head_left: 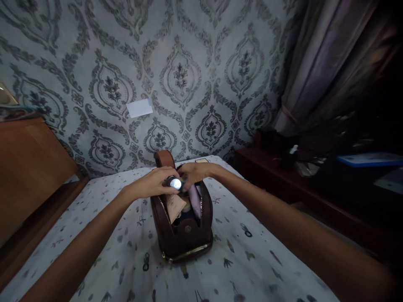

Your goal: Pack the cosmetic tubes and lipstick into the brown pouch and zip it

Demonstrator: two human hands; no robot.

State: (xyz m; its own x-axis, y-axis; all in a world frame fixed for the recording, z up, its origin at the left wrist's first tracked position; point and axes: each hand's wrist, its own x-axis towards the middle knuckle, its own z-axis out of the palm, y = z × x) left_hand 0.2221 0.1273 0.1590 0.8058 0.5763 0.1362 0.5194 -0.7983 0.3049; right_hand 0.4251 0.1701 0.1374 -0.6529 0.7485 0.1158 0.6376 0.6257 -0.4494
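Note:
A dark brown handbag [185, 237] stands unzipped on the bed, with a lighter brown strap [165, 158] rising at its back. At the bag's mouth my left hand [159, 181] is closed around a small dark cylinder with a bright round end [175, 183]; its exact kind is unclear. My right hand [193, 172] reaches into the back of the opening, its fingers bent down and partly hidden, so what they grip does not show. Inside the bag are a beige packet [175, 206] and a pale lilac item [195, 200] along the right side.
The bag rests on a patterned white bedsheet [126, 251]. Behind the bag lies a flat rectangular object [202, 160]. A wooden headboard-like panel [34, 167] stands left. At right, a dark reddish wooden ledge [252, 161] holds clutter in shadow. A patterned wall [179, 84] closes the back.

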